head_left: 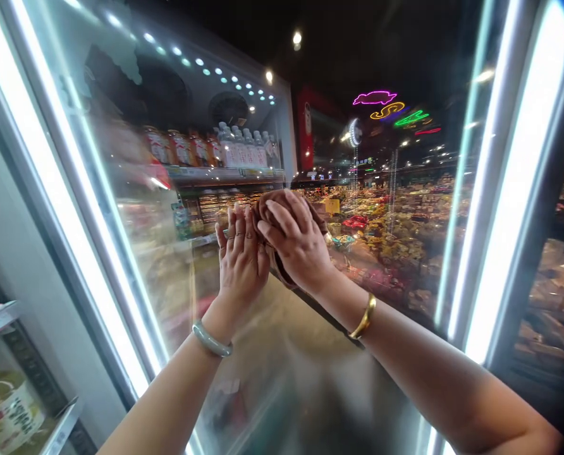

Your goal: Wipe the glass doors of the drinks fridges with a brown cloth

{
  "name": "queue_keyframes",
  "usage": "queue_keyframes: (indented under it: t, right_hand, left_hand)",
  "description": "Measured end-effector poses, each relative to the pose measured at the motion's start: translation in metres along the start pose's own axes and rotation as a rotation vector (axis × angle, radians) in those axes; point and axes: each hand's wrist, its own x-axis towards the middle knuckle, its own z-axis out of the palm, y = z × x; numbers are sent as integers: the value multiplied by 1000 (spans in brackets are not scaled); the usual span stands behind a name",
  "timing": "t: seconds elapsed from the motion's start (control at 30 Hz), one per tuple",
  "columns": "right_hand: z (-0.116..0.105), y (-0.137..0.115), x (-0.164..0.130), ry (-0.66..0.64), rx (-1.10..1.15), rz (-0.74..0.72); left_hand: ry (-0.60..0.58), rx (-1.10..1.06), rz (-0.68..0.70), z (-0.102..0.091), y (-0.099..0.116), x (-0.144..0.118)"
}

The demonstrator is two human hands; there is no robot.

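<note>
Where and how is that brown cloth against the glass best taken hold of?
Probably by the bunched middle of the brown cloth, from the near side and lower right, fingers spread over the folds. It lies crumpled against the glass, so only its near face looks easy to reach; the right hand covers it that way, and the left hand is beside it.

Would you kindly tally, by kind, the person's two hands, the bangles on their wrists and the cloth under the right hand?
Hands: 2 (left hand, right hand)
Bangles: 2 (grey-green bangle on the left wrist, gold bangle on the right)
Cloths: 1 (brown cloth)
Total: 5
</note>
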Motion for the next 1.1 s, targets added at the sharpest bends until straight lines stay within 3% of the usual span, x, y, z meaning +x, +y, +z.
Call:
queue_keyframes:
  t: [0.2, 0.33, 0.43, 0.57, 0.67, 0.77, 0.9, 1.0, 1.1]
  right_hand:
    - [-34, 24, -43, -30, -44, -54]
    - [-39, 29, -31, 51, -96, 75]
    - [-31, 16, -26, 55, -111, 46]
    - [-47, 18, -69, 1, -67, -66]
    - [-71, 40, -102, 39, -122, 2]
    - [-80, 55, -102, 135, -199, 137]
    - [-74, 44, -92, 145, -187, 170]
    - [-82, 36, -117, 55, -185, 96]
    - [-102, 46, -148, 38, -232, 131]
  left_hand:
    - [-2, -66, -11, 7, 23, -22]
    - [-20, -95, -18, 8, 42, -20]
    - [2, -113, -37, 11, 53, -16]
    - [-3, -135, -28, 15, 63, -25]
    - [-56, -149, -12, 19, 77, -34]
    - [-80, -166, 10, 28, 99, -33]
    - [-51, -191, 15, 40, 125, -33]
    - [-34, -189, -16, 41, 137, -45]
    - [-52, -187, -11, 38, 149, -59]
